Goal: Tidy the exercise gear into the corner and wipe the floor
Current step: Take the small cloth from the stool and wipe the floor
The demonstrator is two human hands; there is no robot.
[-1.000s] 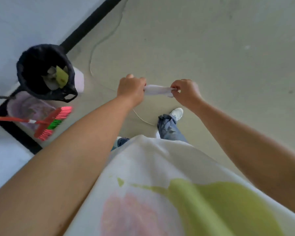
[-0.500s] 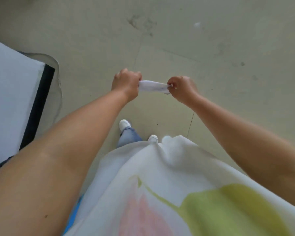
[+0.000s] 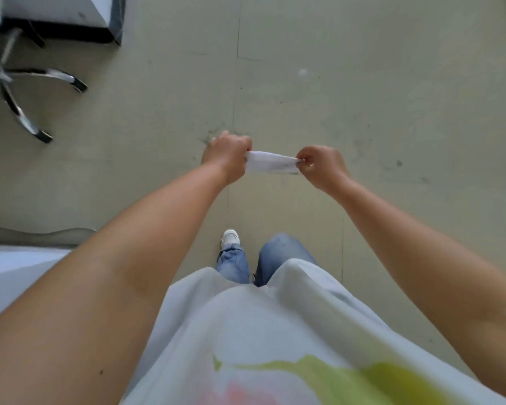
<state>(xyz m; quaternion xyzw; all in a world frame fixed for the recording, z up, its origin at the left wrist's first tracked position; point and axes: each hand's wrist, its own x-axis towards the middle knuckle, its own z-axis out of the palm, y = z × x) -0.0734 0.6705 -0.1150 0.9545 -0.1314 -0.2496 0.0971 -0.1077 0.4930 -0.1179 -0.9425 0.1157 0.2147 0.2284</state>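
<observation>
Item: small white, faintly soiled wiping cloth, stretched level between two hands above the grey-green concrete floor. Left hand grips one end in a curled fist; right hand pinches the other end. Chrome five-star office chair base stands upper left.

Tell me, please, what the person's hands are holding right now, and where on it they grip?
A white cloth, bunched into a strip, is held by its two ends: the left hand grips one end, the right hand pinches the other.
</observation>
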